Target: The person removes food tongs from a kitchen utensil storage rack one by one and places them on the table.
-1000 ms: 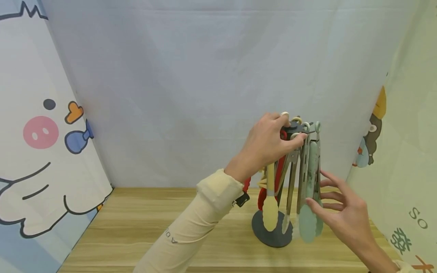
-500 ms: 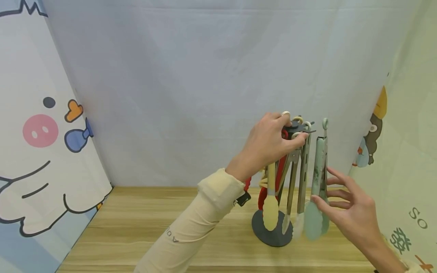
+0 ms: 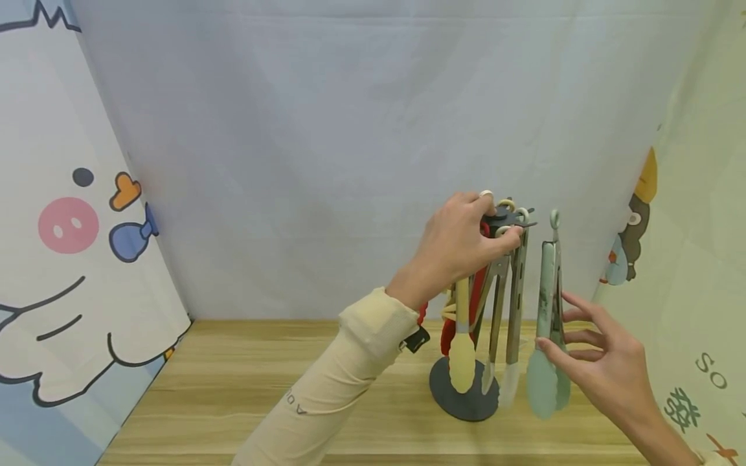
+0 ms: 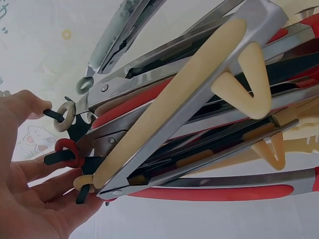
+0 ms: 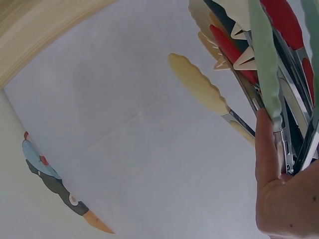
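Note:
In the head view my left hand (image 3: pixel 449 249) holds the dark top of a tong stand, whose round base (image 3: pixel 466 408) rests on the table. My right hand (image 3: pixel 612 362) pinches light green tongs (image 3: pixel 542 382) near their tips, thumb in front and fingers behind. They hang upright, apart from the stand on its right, ring upward. On the stand hang cream-yellow tongs (image 3: pixel 462 366), white-tipped tongs (image 3: pixel 509 385) and red tongs (image 3: pixel 449 333). The left wrist view has fingers around the hooks, with a red ring (image 4: pixel 69 152) looped over one.
The wood-grain table (image 3: pixel 262 388) stretches left of the stand. A pale cloth (image 3: pixel 350 162) hangs behind it, and cartoon-printed panels (image 3: pixel 70 226) stand at both sides. In the right wrist view, cream-yellow tongs (image 5: pixel 199 82) stick out from the cluster.
The green tongs have come away from the stand, moving right with my right hand, and sink slightly over the last half second. My left hand stays at the stand's top.

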Motion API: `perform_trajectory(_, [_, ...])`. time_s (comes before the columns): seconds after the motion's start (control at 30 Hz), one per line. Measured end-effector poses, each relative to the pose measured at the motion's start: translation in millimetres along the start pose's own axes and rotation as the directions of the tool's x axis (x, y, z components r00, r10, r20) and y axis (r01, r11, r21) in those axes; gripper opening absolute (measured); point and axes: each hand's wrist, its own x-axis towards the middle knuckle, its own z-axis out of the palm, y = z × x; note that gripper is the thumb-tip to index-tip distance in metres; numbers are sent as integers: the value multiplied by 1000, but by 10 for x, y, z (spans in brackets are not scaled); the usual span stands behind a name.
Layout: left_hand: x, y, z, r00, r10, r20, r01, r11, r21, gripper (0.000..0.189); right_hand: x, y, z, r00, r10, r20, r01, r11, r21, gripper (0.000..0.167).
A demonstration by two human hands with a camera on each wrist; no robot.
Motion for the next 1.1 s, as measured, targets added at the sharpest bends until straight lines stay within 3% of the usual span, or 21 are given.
perform_trajectory(0.8, [16,-25,-32,1000,12,-6,-12,1000,-10,22,-129,199,-14,987,147,72,-140,985,-98,66])
perform_trajectory(1.1, [10,53,-54,999,-33,36,31,998,64,19,-164,304,7,972,216,92,-199,966,-163,65])
